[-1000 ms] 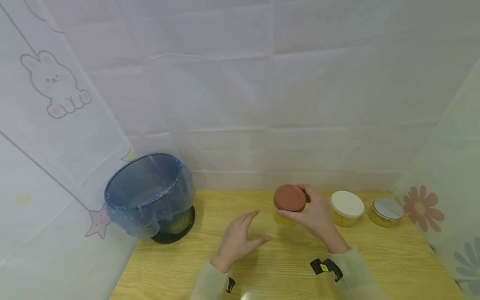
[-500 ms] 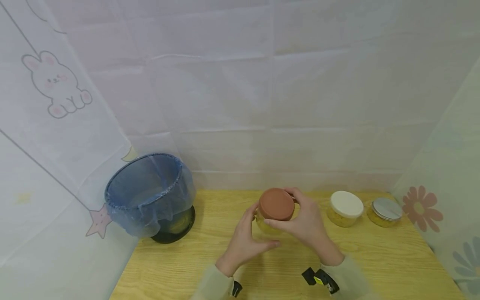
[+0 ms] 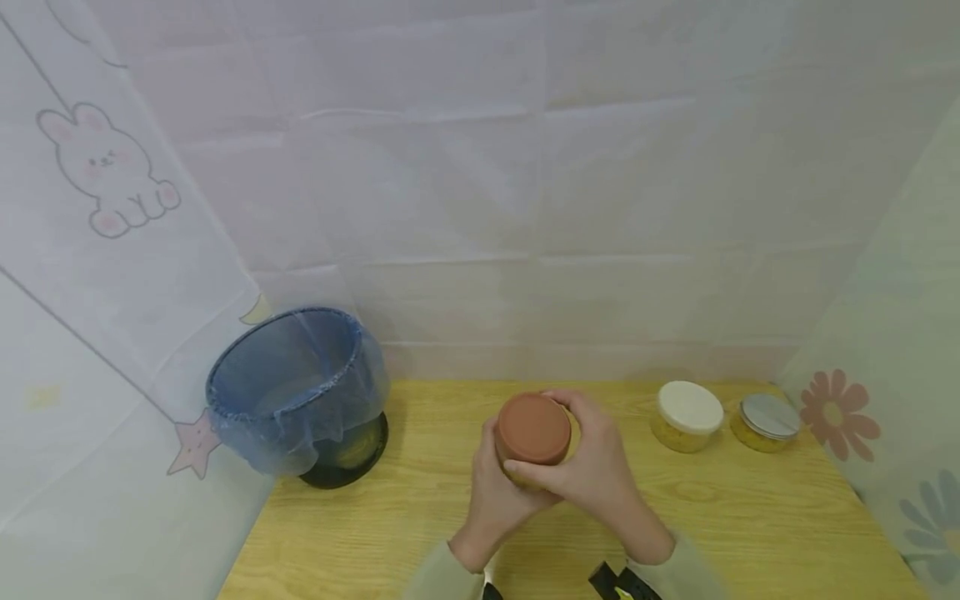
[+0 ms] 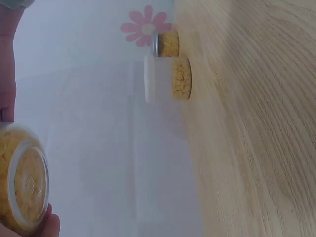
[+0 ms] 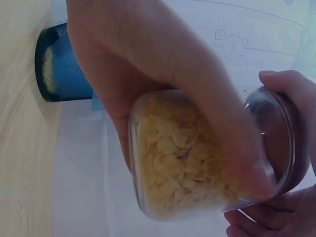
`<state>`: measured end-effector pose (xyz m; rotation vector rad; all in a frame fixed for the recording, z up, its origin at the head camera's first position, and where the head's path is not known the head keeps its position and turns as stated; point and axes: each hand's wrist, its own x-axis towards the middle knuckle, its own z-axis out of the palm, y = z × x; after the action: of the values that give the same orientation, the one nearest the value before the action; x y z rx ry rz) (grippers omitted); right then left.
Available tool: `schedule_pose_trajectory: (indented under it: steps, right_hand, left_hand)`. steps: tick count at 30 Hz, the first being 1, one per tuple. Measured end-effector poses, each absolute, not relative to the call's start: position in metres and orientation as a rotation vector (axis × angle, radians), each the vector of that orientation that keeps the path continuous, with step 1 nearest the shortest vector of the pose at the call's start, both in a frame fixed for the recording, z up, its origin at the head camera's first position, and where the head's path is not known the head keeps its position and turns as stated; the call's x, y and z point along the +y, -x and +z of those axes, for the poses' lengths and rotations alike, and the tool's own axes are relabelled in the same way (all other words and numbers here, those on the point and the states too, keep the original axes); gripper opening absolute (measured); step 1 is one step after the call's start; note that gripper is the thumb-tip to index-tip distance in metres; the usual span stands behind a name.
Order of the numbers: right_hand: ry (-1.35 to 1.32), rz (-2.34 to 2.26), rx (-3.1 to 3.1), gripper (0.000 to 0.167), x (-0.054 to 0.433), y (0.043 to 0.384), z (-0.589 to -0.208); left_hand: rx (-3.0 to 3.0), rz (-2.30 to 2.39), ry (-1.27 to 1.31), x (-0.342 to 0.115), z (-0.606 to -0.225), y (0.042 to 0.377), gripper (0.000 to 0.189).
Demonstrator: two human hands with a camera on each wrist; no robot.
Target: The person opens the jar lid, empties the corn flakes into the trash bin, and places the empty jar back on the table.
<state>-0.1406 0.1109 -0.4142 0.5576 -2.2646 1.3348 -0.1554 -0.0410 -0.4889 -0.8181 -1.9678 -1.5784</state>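
"Holding anything, those two hands?"

"The same thing, both: a clear, round-cornered jar [image 5: 185, 143] of pale yellow flakes with a flat, round, reddish-brown lid [image 3: 534, 427]. The left hand [image 3: 498, 492] is curled round the jar's body; the right hand [image 3: 600, 467] grips the lid, thumb on its near edge, fingers round the far side."

"So where is the jar?"

"Between the two hands, up off the pale wood-grain table [image 3: 420, 517]. In the left wrist view its base is well apart from the surface."

"How far along is the work?"

"I'd judge it early. The jar is lifted and gripped at both ends, so that much is done. The lid isn't off: the right wrist view has it at the jar's mouth. Whether it's loosened, I can't tell."

"And to the right?"

"Well to the right of the right hand stand two squat clear tubs with yellow contents: the nearer has a round white lid [image 3: 690, 407], the farther a round silvery lid [image 3: 770, 414]. Both are capped, and neither hand touches them."

"Left side?"

"A round dark mesh bin [image 3: 341, 477], well left of the left hand, a thin translucent blue plastic bag [image 3: 288, 437] folded over its rim. What's at its bottom, I can't make out."
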Motion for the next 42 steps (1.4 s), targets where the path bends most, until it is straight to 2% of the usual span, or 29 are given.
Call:
schedule_pose_trajectory:
  steps: [4, 11, 21, 36, 42]
  right_hand:
    - [-0.553, 1.376, -2.299, 0.081, 0.106, 0.138, -0.416]
    - [-0.526, 1.438, -2.298, 0.087, 0.104, 0.137, -0.419]
    - [-0.502, 1.623, -2.242, 0.077, 0.105, 0.138, -0.426]
    - [-0.576, 1.705, -2.185, 0.076, 0.106, 0.142, -0.431]
    - [-0.661, 1.713, -2.172, 0.075, 0.109, 0.145, -0.433]
  left_hand:
    - [-1.960, -1.494, 0.755, -0.042, -0.491, 0.157, 0.085]
    - [-1.978, -1.484, 0.805, -0.041, -0.481, 0.152, 0.083]
    - [-1.978, -1.596, 0.881, -0.040, -0.482, 0.152, 0.082]
    - [-1.979, -1.663, 0.886, -0.043, -0.483, 0.151, 0.081]
    - [-1.965, -1.695, 0.921, -0.044, -0.471, 0.145, 0.083]
